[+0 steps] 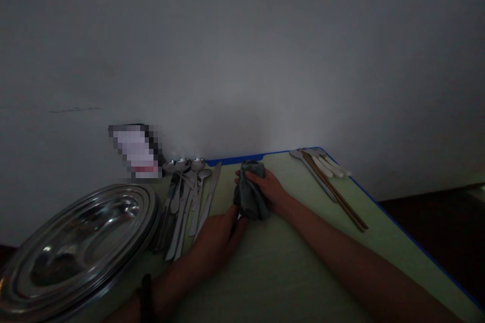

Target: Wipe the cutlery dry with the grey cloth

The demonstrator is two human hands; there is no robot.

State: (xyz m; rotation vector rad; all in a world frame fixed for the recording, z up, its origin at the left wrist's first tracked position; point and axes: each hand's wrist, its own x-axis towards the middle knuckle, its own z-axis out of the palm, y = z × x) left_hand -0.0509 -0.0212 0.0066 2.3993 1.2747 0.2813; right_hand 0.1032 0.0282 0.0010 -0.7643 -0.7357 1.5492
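Note:
My right hand (pixel 270 187) is closed around a grey-green cloth (pixel 253 197), with the thumb laid across its front. The cloth is bunched and folded over in the middle of the table. Just below it, my left hand (pixel 220 229) grips the end of a piece of metal cutlery (pixel 239 218). Only a small shiny bit of that piece shows; its head is covered by the cloth, so I cannot tell which kind it is. Left of my left hand lies a group of spoons (pixel 197 165) and a table knife (pixel 212 189).
Stacked oval metal trays (pixel 146 197) fill the left side. A phone with a blurred screen (pixel 136 151) leans against the wall. At the right lie wooden chopsticks (pixel 341 199), a metal knife (pixel 316 176) and white-handled cutlery (pixel 333 165). The green table (pixel 303 262) has a blue edge.

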